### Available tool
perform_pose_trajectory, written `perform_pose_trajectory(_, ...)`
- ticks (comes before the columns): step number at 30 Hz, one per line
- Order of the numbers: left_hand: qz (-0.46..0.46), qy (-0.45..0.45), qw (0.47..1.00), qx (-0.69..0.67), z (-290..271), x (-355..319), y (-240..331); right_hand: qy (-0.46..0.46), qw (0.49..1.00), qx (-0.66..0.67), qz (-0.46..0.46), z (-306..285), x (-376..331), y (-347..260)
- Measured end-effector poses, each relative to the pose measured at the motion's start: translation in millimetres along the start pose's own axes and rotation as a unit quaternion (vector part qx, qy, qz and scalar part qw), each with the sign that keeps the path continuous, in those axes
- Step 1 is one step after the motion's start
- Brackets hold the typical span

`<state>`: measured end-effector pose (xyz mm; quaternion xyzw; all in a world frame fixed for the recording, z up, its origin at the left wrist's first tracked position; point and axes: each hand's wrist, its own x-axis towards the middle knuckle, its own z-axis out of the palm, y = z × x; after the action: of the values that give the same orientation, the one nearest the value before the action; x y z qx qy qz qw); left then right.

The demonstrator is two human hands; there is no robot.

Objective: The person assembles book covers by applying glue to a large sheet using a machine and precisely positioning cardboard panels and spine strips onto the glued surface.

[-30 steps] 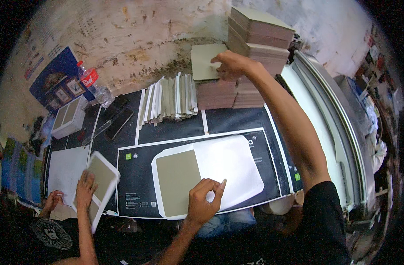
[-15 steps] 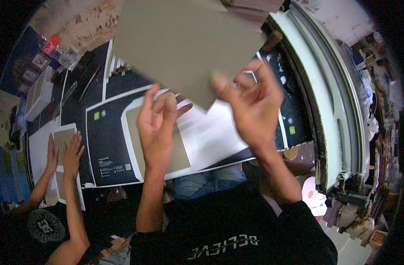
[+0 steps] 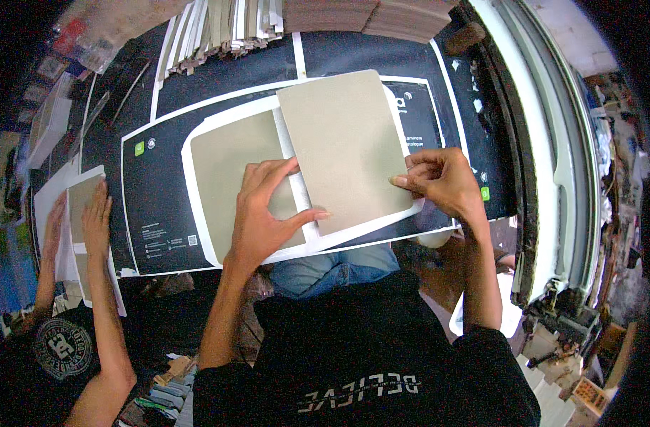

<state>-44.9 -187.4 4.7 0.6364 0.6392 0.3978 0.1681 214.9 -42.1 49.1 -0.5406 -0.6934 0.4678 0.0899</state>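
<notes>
— Right hand (image 3: 442, 181) pinches the right edge of the grey board (image 3: 346, 146), fingers bunched on it; left hand (image 3: 264, 213) lies spread across the gap, thumb on that board's lower left corner.

— And what lies beneath?

— A second grey board (image 3: 229, 174) on a white sheet (image 3: 197, 142), partly covered by the left palm — both atop a black printed sheet (image 3: 158, 206).

— Further out?

— A co-worker's hands (image 3: 94, 220) press another board at the left; stacked boards (image 3: 368, 14) are cut off at the top.

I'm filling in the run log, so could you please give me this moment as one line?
left hand: flat on left grey board | right hand: pinching right grey board edge | both boards on white sheet | co-worker's hands: pressing another board
</notes>
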Motion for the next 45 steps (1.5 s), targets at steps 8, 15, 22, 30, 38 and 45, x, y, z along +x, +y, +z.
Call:
perform_pose_trajectory(8, -0.030, -0.080, 0.995, 0.054, 3, -5, -4, -0.002, 0.999, -0.044, -0.001, 4, -2, 13)
perform_pose_trajectory(15, -0.034, -0.084, 0.993, 0.071, 5, -6, -7, 0.008, 0.998, -0.053, 0.015, 7, -6, 4)
perform_pose_trajectory(22, -0.049, -0.084, 0.993, 0.065, 6, -5, -11, 0.035, 0.995, -0.089, -0.017, 8, -7, 3)
perform_pose_trajectory(30, -0.028, -0.122, 0.987, 0.105, -9, 17, 0, 0.025, 0.997, -0.065, -0.017, 6, -4, 15)
perform_pose_trajectory(38, 0.027, -0.191, 0.966, 0.174, -9, 32, -13, 0.017, 0.995, -0.093, -0.022, 4, 0, 8)
perform_pose_trajectory(45, 0.053, -0.182, 0.967, 0.168, -7, 31, -18, 0.002, 0.994, -0.108, -0.004, 1, -1, -3)
